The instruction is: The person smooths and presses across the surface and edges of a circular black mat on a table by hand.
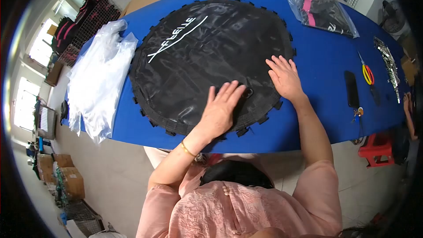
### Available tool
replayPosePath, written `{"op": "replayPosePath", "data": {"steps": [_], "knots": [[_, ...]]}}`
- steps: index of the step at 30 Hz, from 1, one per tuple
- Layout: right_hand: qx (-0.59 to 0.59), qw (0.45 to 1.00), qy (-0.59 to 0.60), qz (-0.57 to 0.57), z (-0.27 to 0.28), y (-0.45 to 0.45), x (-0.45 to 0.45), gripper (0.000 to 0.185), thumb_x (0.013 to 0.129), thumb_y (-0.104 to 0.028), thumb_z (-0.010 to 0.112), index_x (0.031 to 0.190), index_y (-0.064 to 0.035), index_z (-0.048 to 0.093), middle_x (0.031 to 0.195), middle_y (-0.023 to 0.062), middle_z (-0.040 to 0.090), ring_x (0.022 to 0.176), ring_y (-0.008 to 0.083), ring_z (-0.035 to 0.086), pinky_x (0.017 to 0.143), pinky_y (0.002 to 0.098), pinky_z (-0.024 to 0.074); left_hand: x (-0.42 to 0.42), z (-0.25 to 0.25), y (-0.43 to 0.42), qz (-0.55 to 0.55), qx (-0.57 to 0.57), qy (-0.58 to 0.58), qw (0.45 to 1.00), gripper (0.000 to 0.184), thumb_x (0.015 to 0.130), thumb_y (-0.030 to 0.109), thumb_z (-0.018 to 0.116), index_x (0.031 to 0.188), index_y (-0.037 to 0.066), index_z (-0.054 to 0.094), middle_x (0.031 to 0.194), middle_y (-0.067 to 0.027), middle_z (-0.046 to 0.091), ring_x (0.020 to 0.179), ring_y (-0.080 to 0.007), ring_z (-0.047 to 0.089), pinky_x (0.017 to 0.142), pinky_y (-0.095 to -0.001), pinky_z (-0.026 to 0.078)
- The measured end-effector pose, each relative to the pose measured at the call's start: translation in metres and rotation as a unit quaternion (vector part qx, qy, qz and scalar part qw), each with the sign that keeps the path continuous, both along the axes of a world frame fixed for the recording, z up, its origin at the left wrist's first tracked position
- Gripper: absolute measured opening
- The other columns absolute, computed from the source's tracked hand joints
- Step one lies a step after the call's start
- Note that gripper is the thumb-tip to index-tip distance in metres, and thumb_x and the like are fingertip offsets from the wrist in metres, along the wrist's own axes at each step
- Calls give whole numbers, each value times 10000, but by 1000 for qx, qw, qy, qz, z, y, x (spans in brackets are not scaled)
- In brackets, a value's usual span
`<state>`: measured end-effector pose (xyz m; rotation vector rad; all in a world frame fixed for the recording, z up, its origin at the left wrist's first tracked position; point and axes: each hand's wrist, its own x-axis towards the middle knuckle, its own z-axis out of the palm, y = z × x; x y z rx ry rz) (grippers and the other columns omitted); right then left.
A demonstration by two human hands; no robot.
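A large round black mesh mat [211,57] with short tabs along its rim lies flat on the blue table. White lettering and a white swoosh mark its upper left part. My left hand [220,108] rests on the mat's near edge, fingers stretched out and apart. Just right of its fingertips is a small dark ring-shaped spot [248,93] on the mat. My right hand [284,77] lies on the mat's right edge with its fingers spread. Neither hand holds anything.
Clear plastic bags [99,75] lie at the left. A bagged black-and-pink item [324,11] is at the back right. A phone [351,89], yellow-and-red-handled scissors [367,74] and a strip of metal pieces [387,64] lie right. A red stool [376,150] stands below.
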<state>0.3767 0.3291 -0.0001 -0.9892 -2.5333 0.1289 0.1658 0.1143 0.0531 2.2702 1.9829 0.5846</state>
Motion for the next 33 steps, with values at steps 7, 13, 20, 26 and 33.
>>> {"op": "replayPosePath", "data": {"steps": [7, 13, 20, 26, 33], "knots": [[13, 1000, -6, -17, -2, -31, 2, 439, 1079, -291, 459, 1473, -129, 562, 1546, 144, 519, 1472, 361, 414, 1228, 545, 250, -72, -25, -82, 245, 24, 64, 967, 627, 990, 325, 648, 1531, 78, 451, 1573, -184, 464, 1482, -402, 385, 1201, -668, 228], [29, 996, -30, -79, 0, -100, 4, 439, 1069, -266, 473, 1469, -107, 557, 1544, 167, 509, 1460, 370, 418, 1214, 560, 264, -104, -54, -118, 334, -20, 59, 941, 661, 1037, 452, 543, 1522, 11, 455, 1580, -235, 446, 1498, -422, 356, 1241, -615, 186], [27, 998, 4, -49, 38, -125, -36, 460, 1059, -230, 515, 1487, -61, 493, 1380, 192, 610, 1346, 349, 527, 1196, 567, 282, -144, -55, -117, 266, 29, 36, 963, 611, 1034, 429, 550, 1480, 13, 518, 1561, -216, 481, 1484, -385, 395, 1247, -572, 218], [67, 996, 32, 50, 30, -142, -106, 504, 1066, -196, 485, 1545, -60, 409, 1519, 176, 514, 1444, 339, 444, 1220, 566, 238, -166, -56, -118, 242, 56, 41, 968, 599, 1033, 430, 545, 1472, 22, 536, 1557, -204, 494, 1481, -371, 404, 1248, -556, 227], [85, 989, -24, 121, 11, -126, -140, 535, 1061, -211, 495, 1572, -91, 389, 1584, 153, 453, 1483, 337, 400, 1231, 601, 190, -163, -58, -119, 253, 66, 44, 964, 578, 1028, 404, 538, 1463, 23, 544, 1551, -206, 500, 1477, -369, 408, 1253, -543, 227]]}}
